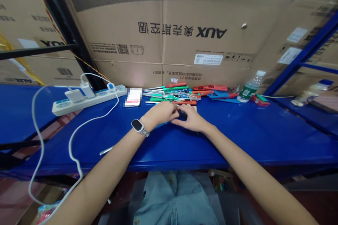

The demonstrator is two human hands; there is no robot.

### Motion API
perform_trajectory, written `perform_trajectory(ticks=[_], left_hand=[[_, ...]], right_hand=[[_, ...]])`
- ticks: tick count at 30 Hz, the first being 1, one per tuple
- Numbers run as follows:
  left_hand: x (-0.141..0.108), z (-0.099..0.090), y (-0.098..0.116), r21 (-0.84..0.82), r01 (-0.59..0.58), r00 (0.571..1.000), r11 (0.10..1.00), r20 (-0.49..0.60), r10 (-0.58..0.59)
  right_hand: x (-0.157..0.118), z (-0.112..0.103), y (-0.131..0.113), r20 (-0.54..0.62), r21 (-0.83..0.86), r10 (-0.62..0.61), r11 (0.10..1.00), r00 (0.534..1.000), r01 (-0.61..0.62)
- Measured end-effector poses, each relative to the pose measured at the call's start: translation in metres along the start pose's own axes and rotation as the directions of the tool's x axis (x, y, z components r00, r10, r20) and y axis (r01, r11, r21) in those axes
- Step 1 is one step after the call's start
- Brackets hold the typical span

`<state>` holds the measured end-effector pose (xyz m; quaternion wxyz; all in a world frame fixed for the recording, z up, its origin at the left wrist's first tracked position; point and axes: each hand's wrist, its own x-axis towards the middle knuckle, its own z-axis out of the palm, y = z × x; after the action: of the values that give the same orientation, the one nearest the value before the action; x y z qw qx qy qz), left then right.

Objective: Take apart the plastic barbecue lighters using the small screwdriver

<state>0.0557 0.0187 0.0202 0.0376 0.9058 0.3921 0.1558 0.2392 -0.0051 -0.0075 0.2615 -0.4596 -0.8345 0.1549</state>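
My left hand (164,113), with a smartwatch (137,125) on its wrist, is over the middle of the blue table (185,147). Its fingers are bent and closed together, facing my right hand (192,118). The right thumb and fingers are also curled inward in a pinch. Both hands meet around something small and dark, mostly hidden by the fingers. Just behind them lies a pile of screwdrivers (175,85) with red and green handles. Red and blue tools (221,94) lie to the right of the pile.
A white power strip (89,100) with chargers and a looping white cable (72,147) is at the left. A green-labelled bottle (250,87) stands at the back right. Cardboard (174,3) rises behind the table. A silver object (106,150) lies near the left forearm.
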Motion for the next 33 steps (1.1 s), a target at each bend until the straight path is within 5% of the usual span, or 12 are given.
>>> perform_trajectory(ticks=[5, 11, 17, 29, 33], left_hand=[[0.003, -0.018, -0.004, -0.240, 0.048, 0.998, 0.970, -0.034, -0.058], [0.014, -0.020, -0.009, -0.412, 0.074, 0.991, 0.908, -0.069, -0.112], [0.021, -0.021, -0.014, -0.543, 0.024, 0.990, 0.839, -0.105, -0.096], [0.014, -0.017, -0.037, -0.734, 0.015, 0.949, 0.679, -0.203, -0.241], [0.004, -0.012, -0.039, -0.615, 0.003, 0.922, 0.788, -0.304, -0.241]], right_hand=[[0.011, 0.004, 0.010, -0.037, 0.558, -0.053, 0.827, 0.998, 0.065], [0.019, 0.011, 0.008, 0.030, 0.838, 0.073, 0.541, 0.997, -0.065], [0.022, 0.011, -0.004, 0.057, 0.934, 0.118, 0.345, 0.991, -0.095], [0.045, 0.001, -0.011, -0.010, 0.972, 0.273, 0.228, 0.962, -0.055], [0.049, -0.001, -0.018, 0.091, 0.967, 0.281, 0.202, 0.955, -0.152]])
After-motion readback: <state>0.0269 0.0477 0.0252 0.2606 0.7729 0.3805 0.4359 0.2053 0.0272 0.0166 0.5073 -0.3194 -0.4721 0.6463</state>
